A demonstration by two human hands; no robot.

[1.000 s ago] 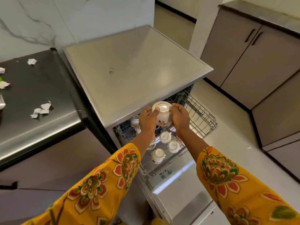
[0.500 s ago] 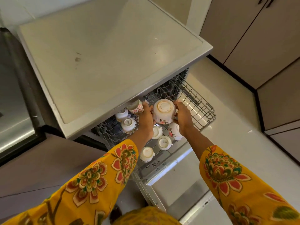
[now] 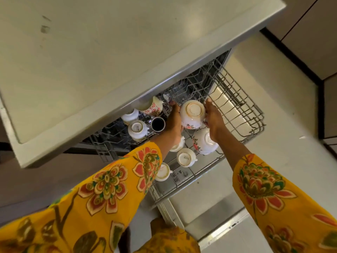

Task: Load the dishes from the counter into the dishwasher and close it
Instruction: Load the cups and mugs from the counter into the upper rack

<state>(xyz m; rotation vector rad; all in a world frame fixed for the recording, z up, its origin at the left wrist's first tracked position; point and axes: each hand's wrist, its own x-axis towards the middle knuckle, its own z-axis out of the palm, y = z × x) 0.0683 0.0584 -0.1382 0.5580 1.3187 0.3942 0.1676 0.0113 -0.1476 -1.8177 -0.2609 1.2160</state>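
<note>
Hidden: the rack (image 3: 242,108) runs under the dishwasher top; a cup at 7 o'clock sits partly behind the left sleeve.
Bowl (image 3: 192,114): white, floral, upside down, over the rack.
Hands: left hand (image 3: 174,121) and right hand (image 3: 214,121) clasp the bowl's sides.

you see the pulled-out wire rack (image 3: 238,99) carrying upturned white cups (image 3: 186,157), a floral bowl (image 3: 203,143) and a dark mug (image 3: 158,124).

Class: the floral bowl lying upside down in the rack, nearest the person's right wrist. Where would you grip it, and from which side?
Grip the floral bowl by its rounded wall, probably from above, fingers on opposite sides. It sits base-up, so the rim is down in the rack and out of reach; the foot ring is too shallow to hold.
</note>
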